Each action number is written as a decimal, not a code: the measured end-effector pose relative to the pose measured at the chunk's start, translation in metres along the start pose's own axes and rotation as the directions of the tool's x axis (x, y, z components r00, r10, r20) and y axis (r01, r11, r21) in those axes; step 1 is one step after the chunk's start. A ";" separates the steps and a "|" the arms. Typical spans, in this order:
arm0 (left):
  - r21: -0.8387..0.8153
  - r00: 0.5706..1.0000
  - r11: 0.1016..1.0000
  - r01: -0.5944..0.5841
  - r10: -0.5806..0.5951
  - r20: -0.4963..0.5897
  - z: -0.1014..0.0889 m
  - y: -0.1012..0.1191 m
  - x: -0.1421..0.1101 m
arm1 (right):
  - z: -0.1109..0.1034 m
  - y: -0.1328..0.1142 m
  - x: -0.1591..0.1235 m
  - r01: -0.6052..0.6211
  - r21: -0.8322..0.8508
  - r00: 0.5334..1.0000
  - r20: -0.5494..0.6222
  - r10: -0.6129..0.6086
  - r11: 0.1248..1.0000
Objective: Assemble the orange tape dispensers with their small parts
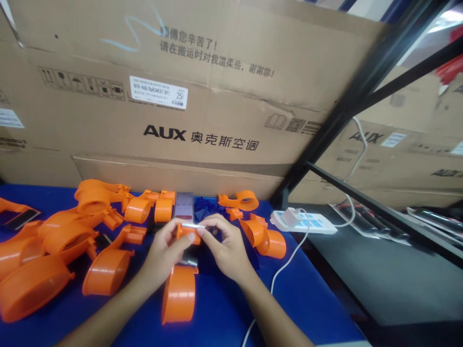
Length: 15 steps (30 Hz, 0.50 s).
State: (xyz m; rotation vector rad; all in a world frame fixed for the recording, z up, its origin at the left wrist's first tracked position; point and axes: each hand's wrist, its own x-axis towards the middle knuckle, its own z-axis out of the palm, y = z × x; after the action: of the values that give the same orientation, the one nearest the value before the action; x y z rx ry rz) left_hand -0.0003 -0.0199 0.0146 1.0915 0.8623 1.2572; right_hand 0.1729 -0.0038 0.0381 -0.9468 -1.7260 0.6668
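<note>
Both hands meet over the blue table around the end of an orange plastic tape dispenser (188, 234). A pale serrated strip (192, 225) runs along its upper edge. My left hand (168, 248) grips the left side, thumb on the orange front. My right hand (226, 246) pinches the strip's right end between thumb and fingers. Below the hands hangs or rests an orange ring (180, 294), apparently the same dispenser's body; my fingers partly hide the join. Just behind the hands stands a phone (184, 206) with a lit screen, beside a pile of small dark blue pieces (208, 207).
Several more orange dispensers (108, 270) crowd the left, and others (272, 243) lie at right. A white power strip (304, 222) with a plugged-in charger sits at the right edge, its white cable (284, 270) crossing the table. Large cartons (217, 106) and a black metal frame (325, 130) stand behind.
</note>
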 end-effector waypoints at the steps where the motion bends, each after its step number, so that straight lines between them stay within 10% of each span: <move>1: -0.017 1.000 1.000 0.007 -0.007 -0.004 -0.001 0.001 0.001 | 0.000 0.000 0.000 -0.012 0.010 1.000 -0.008 0.012 1.000; 15: -0.424 0.997 0.904 0.064 -0.073 -0.004 -0.036 0.023 0.014 | -0.026 0.013 0.006 -0.019 -0.003 0.973 -0.231 0.018 1.000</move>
State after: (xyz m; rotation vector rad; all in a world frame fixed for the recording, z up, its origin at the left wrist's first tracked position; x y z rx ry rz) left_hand -0.0391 -0.0007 0.0272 0.6948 0.5955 1.3202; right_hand 0.1999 0.0084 0.0394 -1.0041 -1.5148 0.5416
